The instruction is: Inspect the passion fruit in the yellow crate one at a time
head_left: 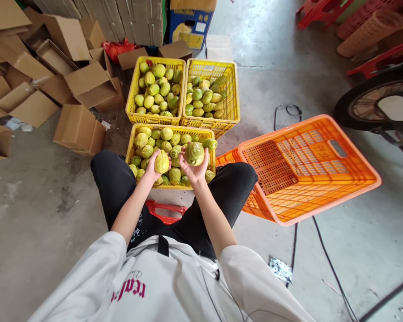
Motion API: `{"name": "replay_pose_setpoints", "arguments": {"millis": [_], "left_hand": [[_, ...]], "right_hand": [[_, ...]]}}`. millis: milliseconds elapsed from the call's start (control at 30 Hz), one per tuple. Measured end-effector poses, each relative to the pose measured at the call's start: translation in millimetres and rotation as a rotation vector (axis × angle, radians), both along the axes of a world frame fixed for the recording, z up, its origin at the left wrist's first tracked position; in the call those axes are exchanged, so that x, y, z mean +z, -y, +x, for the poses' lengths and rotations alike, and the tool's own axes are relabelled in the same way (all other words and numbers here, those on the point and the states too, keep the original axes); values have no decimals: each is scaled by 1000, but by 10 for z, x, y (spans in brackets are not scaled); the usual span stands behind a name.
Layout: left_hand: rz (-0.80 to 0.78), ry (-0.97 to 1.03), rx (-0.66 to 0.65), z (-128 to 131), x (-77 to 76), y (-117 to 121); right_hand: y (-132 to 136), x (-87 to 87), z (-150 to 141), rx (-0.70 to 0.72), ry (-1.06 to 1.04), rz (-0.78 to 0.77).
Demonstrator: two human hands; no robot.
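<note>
My left hand (152, 172) is closed around a yellow lemon-like fruit (161, 162), whose top faces me. In my right hand (197, 172) rests a greener, rounder lemon-like fruit (194, 154), with the fingers curled around its underside and sides. Both hands are over the front yellow crate (131, 147), between my knees. That crate is filled with similar knobbly yellow-green fruits (166, 133). One fruit (210, 143) lies just right of my right hand, near the crate's right edge.
Two more yellow crates (129, 100) (235, 89) of fruit stand behind. An orange crate (325, 197) lies tilted at my right, its visible inside without fruit. Cardboard boxes (79, 127) pile up at left. A wheel (352, 105) and cables (332, 264) are at right.
</note>
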State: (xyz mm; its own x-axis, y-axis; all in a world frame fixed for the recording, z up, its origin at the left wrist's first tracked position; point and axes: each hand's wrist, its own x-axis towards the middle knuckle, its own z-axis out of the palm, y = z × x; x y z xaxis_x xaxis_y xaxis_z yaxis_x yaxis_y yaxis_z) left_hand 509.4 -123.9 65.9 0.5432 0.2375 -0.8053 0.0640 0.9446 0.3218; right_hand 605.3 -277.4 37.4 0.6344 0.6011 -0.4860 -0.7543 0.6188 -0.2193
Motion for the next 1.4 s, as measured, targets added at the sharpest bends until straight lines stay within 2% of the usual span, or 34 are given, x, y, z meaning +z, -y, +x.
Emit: {"name": "replay_pose_setpoints", "arguments": {"millis": [100, 200, 400, 633, 767, 900, 1067, 1233, 1400], "left_hand": [[-55, 39, 68, -3, 28, -14], [-75, 65, 106, -2, 18, -12], [-2, 123, -16, 3, 2, 3], [24, 115, -8, -10, 13, 32], [65, 114, 28, -23, -40, 61], [57, 76, 34, -43, -70, 65], [33, 85, 65, -74, -65, 34], [46, 120, 10, -62, -103, -3], [76, 85, 6, -43, -168, -29]], "right_hand": [[9, 9, -4, -38, -58, -41], [-41, 41, -30, 14, -120, -93], [-111, 68, -59, 64, -100, -194], [-133, 120, -21, 108, -91, -299], [-147, 164, -44, 114, -58, -271], [-113, 201, -44, -9, -25, -231], [-73, 225, -34, -134, -137, -140], [-123, 118, -72, -56, -90, -123], [-114, -11, -55, 4, -84, -172]]}}
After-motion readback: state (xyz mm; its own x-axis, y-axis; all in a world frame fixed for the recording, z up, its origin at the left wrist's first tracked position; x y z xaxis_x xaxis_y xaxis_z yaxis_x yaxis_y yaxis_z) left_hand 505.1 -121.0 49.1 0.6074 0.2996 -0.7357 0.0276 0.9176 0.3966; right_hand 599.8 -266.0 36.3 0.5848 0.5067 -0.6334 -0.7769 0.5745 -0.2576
